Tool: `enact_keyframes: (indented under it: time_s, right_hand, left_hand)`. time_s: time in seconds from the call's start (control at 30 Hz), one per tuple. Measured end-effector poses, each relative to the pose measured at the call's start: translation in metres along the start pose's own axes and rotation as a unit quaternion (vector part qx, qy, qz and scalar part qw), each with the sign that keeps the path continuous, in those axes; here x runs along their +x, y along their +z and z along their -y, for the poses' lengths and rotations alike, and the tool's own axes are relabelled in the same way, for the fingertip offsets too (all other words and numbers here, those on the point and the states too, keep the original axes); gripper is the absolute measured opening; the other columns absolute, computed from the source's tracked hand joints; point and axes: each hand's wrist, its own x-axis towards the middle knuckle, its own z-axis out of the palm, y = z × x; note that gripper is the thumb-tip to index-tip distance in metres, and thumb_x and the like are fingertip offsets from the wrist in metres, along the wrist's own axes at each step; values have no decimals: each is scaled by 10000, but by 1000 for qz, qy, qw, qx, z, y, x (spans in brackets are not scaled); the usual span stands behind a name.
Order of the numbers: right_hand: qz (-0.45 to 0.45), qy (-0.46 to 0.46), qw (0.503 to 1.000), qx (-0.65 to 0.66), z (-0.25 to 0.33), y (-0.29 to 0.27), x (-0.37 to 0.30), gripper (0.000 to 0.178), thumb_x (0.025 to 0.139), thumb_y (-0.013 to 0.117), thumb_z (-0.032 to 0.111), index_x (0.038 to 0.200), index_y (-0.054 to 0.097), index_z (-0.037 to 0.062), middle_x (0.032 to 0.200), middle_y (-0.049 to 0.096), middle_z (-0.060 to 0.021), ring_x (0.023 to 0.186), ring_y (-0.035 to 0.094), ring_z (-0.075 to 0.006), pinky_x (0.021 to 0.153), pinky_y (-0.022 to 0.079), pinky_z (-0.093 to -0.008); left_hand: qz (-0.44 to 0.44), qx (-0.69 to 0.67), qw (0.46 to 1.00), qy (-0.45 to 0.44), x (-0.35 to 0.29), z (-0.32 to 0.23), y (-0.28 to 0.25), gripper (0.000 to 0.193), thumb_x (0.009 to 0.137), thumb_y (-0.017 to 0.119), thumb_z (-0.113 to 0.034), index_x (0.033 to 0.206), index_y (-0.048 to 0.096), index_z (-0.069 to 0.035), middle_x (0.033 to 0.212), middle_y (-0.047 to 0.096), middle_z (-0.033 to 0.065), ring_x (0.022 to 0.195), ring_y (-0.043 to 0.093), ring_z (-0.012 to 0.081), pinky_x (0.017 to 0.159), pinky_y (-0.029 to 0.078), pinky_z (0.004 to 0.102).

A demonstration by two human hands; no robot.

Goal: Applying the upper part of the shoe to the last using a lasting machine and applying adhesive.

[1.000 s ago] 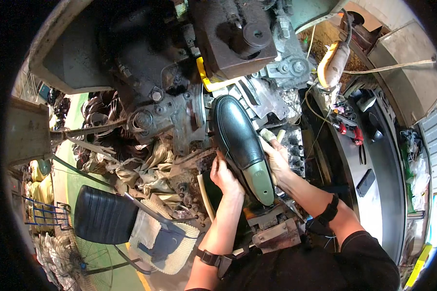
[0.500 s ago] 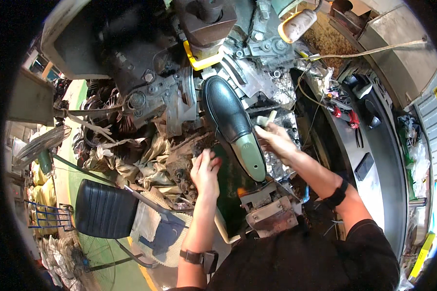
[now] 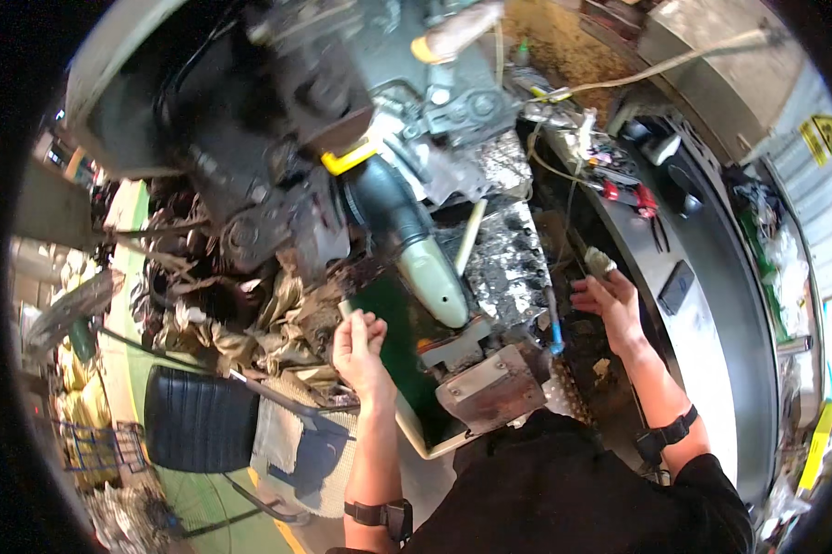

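Observation:
A black leather shoe upper [image 3: 393,208] sits on a green shoe last [image 3: 434,282], its toe inside the machine beneath a yellow-edged part [image 3: 351,159]. My left hand [image 3: 360,355] is left of the last's heel, fingers curled; a short pale stick [image 3: 345,307] shows at its fingertips, and whether it is held cannot be made out. Farther right, apart from the shoe, my right hand [image 3: 614,309] pinches a small crumpled pale piece [image 3: 598,261] at its fingertips. Between the last and that hand, a pale rod [image 3: 471,235] leans by a foil-covered surface [image 3: 508,268].
A metal bracket [image 3: 490,388] stands in front of my body. On the right, a long bench [image 3: 702,351] carries a phone [image 3: 677,286] and red-handled pliers [image 3: 645,203]. Crumpled brown wrappings [image 3: 287,323] and a black chair [image 3: 202,417] are on the left.
My right hand has moved away from the shoe, to the right and nearer me. The shoe's toe now shows closely under the yellow-edged part. The whole view has shifted and blurred.

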Motion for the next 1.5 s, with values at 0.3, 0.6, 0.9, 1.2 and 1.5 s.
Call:
enact_keyframes:
  time_s: [0.3, 0.6, 0.9, 1.2, 1.5]
  right_hand:
    - [-113, 27, 990, -81, -79, -141, -68, 412, 963, 637, 110, 1330, 536, -48, 937, 722, -118, 769, 688, -148, 683, 554, -295]
    - [-246, -29, 920, -305, -177, -331, -147, 191, 914, 631, 28, 1091, 629, -46, 1035, 716, -224, 920, 713, -305, 817, 540, -372]
    - [-227, 29, 831, -508, -157, -418, -180, 1092, 735, 822, 143, 1575, 136, 16, 1518, 399, -241, 1439, 287, -470, 1188, 222, -560]
    - [-156, 125, 860, -470, -149, -431, -172, 1133, 715, 845, 217, 1565, 128, -3, 1526, 364, -263, 1454, 240, -490, 1199, 178, -570]
    - [-189, 91, 771, -602, -180, -443, -209, 787, 790, 691, 154, 1486, 364, -8, 1533, 374, -265, 1413, 362, -428, 1194, 273, -503]
  left_hand:
    - [96, 119, 968, 197, -36, -23, 94, 495, 981, 624, -93, 1433, 439, -12, 1409, 486, 117, 1300, 471, 210, 1118, 345, 340]
    - [-65, 520, 779, 345, -60, 15, 146, 966, 795, 809, -115, 1538, 199, -12, 1514, 348, 285, 1398, 368, 403, 1171, 290, 454]
    - [-98, 509, 789, 329, -47, 18, 140, 904, 843, 748, -109, 1556, 197, -35, 1495, 380, 282, 1378, 390, 426, 1129, 330, 472]
    - [234, 519, 715, 405, -169, 160, 250, 658, 914, 656, -167, 1464, 361, 39, 1469, 417, 247, 1383, 379, 404, 1171, 262, 494]
    - [536, 442, 695, 185, -216, 290, 290, 691, 910, 710, -153, 1499, 365, -49, 1321, 590, 270, 1227, 592, 373, 1018, 475, 434]
